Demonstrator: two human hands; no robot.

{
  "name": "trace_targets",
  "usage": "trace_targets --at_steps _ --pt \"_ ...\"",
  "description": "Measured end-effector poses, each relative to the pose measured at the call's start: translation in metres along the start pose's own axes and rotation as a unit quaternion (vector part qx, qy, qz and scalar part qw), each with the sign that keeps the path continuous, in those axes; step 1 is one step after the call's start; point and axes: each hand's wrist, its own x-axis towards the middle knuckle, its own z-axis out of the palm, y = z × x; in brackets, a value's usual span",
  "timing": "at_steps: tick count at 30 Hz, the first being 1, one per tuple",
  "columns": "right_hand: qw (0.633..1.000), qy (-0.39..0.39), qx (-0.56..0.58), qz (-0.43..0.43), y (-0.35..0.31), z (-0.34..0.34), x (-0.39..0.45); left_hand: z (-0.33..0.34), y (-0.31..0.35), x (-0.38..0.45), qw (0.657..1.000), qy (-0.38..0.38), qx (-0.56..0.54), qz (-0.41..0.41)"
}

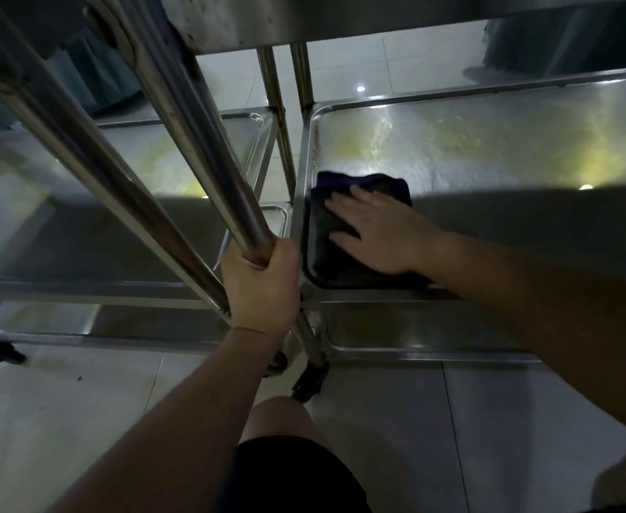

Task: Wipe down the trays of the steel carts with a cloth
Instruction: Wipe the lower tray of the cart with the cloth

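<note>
While the left hand [261,286] is wrapped tight round a steel post [207,161] of the cart, the right hand [378,231] lies flat, fingers slightly spread, on a dark cloth [335,224] in the tray's [489,142] near-left corner. The rim sits right at the fingertips' left; beyond and right of them it's all bare steel.

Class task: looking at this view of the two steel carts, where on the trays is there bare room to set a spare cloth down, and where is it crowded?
Free: the right cart's middle tray, from the dark cloth out to its far and right rims. The left cart's tray is bare too, but slanted steel bars cross over it. Crowded: the near-left corner, where the right hand presses the cloth, beside the left hand on a bar.
</note>
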Motion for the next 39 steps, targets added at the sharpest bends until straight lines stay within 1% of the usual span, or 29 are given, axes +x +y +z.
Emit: trace_targets --at_steps 3,5,7,9,12,14,18,22,24,27,29,32,36,37,39 --pt "0.996 0.023 0.0 0.088 0.001 -0.01 0.059 -0.001 -0.001 0.0 1.0 -0.001 0.008 0.008" --pt "0.991 0.031 0.012 0.13 -0.014 -0.008 0.09 0.0 -0.001 0.001 1.0 -0.001 0.001 0.01" --pt "0.987 0.04 0.012 0.158 -0.031 -0.002 0.104 -0.001 -0.002 0.002 1.0 -0.004 -0.004 0.013" --pt "0.99 0.038 -0.004 0.136 -0.044 0.002 0.103 -0.001 -0.003 0.003 1.0 -0.003 -0.006 0.021" --pt "0.998 0.009 -0.017 0.058 -0.054 0.006 0.081 0.001 -0.004 0.004 1.0 -0.009 -0.016 0.024" --pt "0.999 -0.007 -0.02 0.026 -0.063 0.013 0.057 0.001 -0.005 0.005 1.0 -0.007 -0.021 0.017" --pt "1.0 -0.017 -0.009 -0.004 -0.071 0.025 0.009 0.003 -0.007 0.004 0.999 0.011 -0.03 -0.023" --pt "1.0 -0.022 0.001 -0.02 -0.064 0.022 -0.021 0.003 -0.002 0.0 1.0 0.015 0.021 -0.001" --pt "0.999 -0.024 0.004 -0.04 -0.057 0.02 -0.04 0.004 0.002 -0.002 0.999 0.016 0.028 -0.008" --pt "0.996 -0.022 -0.048 -0.074 -0.041 0.02 -0.072 0.004 0.006 -0.004 0.997 0.031 0.058 -0.027" --pt "0.995 -0.018 -0.072 -0.064 -0.029 0.021 -0.09 0.001 0.009 -0.004 0.996 0.03 0.075 -0.045" --pt "0.997 -0.019 -0.072 -0.029 -0.011 0.018 -0.111 -0.003 0.011 -0.004 0.991 0.037 0.113 -0.063" --pt "0.996 0.007 -0.086 -0.015 0.016 0.011 -0.14 -0.002 0.02 -0.012 0.984 0.053 0.15 -0.084" --pt "0.996 0.01 -0.088 -0.012 0.022 0.009 -0.146 -0.002 0.022 -0.016 0.982 0.058 0.159 -0.082" --pt "0.996 0.009 -0.087 0.0 0.032 0.005 -0.157 -0.005 0.019 -0.03 0.978 0.068 0.191 -0.048"
